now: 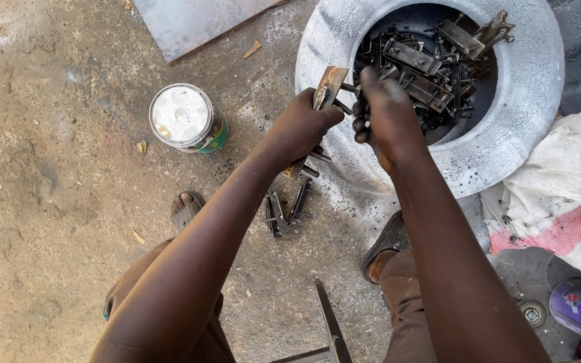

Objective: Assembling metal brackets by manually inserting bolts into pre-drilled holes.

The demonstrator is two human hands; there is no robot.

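The person crouches over a grey-painted tyre (519,134) lying flat on the dirt floor, its hollow filled with dark metal brackets (432,67). The left hand (300,128) is closed in a fist around the wooden handle of a hammer (327,87), whose worn head rises just above the knuckles, close to the tyre's near rim. Just beside it, the right hand (384,111) is clamped on a small dark metal piece (360,114), fingers curled tight; exactly how the piece is shaped I cannot tell, as the fingers cover most of it. The two hands are nearly touching, both hovering over the tyre's inner edge. Below the left hand, a few more brackets (287,205) lie loose on the ground between the sandalled feet. Well off beyond the left wrist stands a tin with a white lid (183,115). Past the right forearm, a white and pink sack (566,195) lies crumpled against the tyre.
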